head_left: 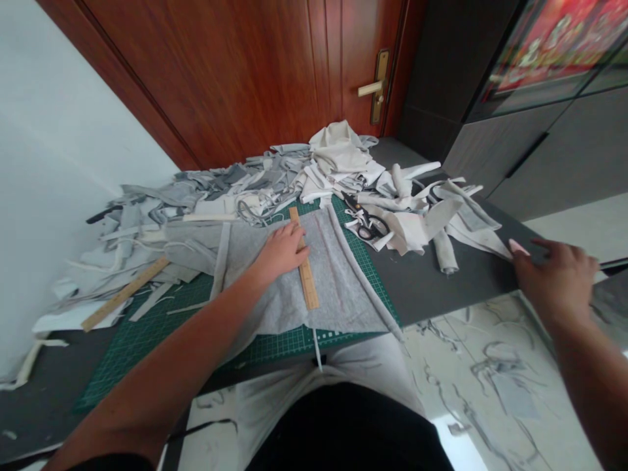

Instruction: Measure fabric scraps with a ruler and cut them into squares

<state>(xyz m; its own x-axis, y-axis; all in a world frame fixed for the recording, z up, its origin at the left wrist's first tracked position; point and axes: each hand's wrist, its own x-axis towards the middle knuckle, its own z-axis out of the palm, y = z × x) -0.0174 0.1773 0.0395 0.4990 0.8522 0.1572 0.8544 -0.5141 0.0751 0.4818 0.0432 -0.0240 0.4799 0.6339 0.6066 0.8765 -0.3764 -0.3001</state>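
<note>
Behind a scrap-heaped counter (441, 281) a wooden door is seen, while a ruler (305, 261) is pressed flat onto grey cloth (338, 275) by the open left hand (280, 252), and the right hand (557, 278) is rested, fingers spread, at the counter's edge.

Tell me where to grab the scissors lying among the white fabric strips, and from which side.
Take the scissors by the black handle loops, which lie at the near end, toward the table edge, partly ringed by white strips. The blades point away toward the door. Probably best to come from the near right, where the right hand is closest; the left hand is pressing the ruler.
</note>
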